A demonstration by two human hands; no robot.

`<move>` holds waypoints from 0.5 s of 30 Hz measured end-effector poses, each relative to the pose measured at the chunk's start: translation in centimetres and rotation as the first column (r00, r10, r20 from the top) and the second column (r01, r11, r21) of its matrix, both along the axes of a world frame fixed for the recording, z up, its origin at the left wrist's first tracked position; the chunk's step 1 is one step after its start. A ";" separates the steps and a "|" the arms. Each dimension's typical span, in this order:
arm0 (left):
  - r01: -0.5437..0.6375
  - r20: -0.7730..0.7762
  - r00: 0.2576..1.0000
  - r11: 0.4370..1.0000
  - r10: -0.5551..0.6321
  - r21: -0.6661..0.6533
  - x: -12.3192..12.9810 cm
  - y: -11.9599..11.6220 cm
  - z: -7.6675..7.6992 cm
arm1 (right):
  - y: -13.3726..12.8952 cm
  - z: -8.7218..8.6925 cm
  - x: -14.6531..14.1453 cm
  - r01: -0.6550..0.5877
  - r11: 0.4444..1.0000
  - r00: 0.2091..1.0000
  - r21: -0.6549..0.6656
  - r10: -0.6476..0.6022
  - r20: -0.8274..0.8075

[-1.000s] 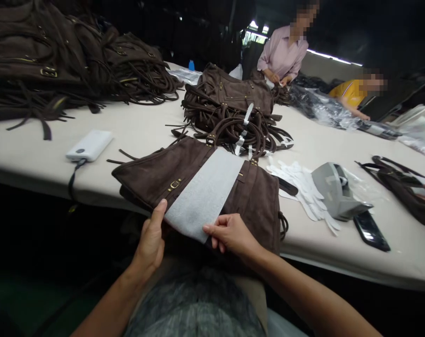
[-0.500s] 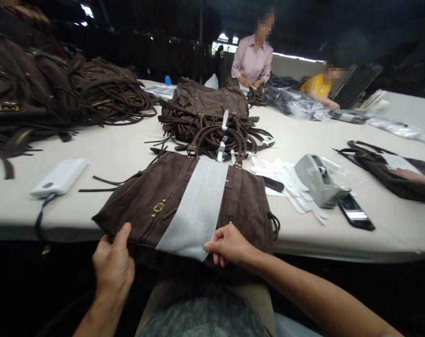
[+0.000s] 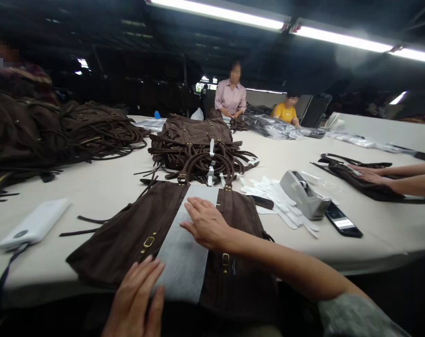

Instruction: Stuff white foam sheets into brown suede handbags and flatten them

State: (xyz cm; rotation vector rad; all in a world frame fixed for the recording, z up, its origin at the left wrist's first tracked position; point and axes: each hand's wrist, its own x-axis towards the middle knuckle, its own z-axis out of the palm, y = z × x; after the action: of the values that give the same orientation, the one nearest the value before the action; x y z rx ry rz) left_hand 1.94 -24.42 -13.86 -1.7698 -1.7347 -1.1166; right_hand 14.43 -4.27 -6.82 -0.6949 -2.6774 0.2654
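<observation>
A dark brown bag [image 3: 117, 238] with brass buckles lies flat at the table's front edge, its handles toward the back. Down its middle runs a light grey-white sheet [image 3: 184, 262]. My right hand [image 3: 207, 224] lies on the upper part of the sheet, fingers stretched out. Near the bag's lower left front, my left hand [image 3: 138, 295] rests with spread fingers, their tips at the sheet's left edge. Neither hand grips anything.
Behind the bag stands a stack of brown bags [image 3: 198, 131]; more bags [image 3: 89, 126] are piled left. A white power bank [image 3: 36, 224] lies left. White strips [image 3: 272, 196], a grey tape dispenser [image 3: 303, 194] and a phone [image 3: 342, 220] lie right. Another person's hands [image 3: 374, 175] touch a bag.
My right hand has let go of the sheet's lower edge and moved up onto it. My left hand has left the bag's corner and moved right. The view has tilted up.
</observation>
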 end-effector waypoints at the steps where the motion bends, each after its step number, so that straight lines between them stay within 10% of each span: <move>1: 0.015 -0.112 0.994 0.999 -0.019 -0.034 0.4 1.4 0.6 | 0.6 -1.0 -1.4 0.011 1.000 0.999 -0.017 -0.010 0.050; 5: -0.081 -0.399 0.917 0.980 0.002 -0.180 0.1 5.4 -0.3 | 2.6 -4.7 -4.7 0.035 0.999 0.985 -0.036 -0.029 0.167; 10: -0.178 -0.410 0.911 0.943 0.050 -0.282 -0.4 5.1 -3.2 | 3.5 -6.1 -4.8 0.002 1.000 0.991 0.025 -0.006 0.133; 15: -0.017 -0.201 0.979 0.977 -0.026 -0.212 0.0 2.7 -0.1 | 2.5 -5.1 -3.4 -0.023 0.999 0.987 -0.038 0.029 0.157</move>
State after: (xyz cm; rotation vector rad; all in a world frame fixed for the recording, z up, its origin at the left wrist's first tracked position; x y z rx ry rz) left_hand 1.93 -21.72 -13.93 -1.9388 -1.7787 -0.7427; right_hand 11.05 -1.75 -11.88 -0.7202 -2.8393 0.2767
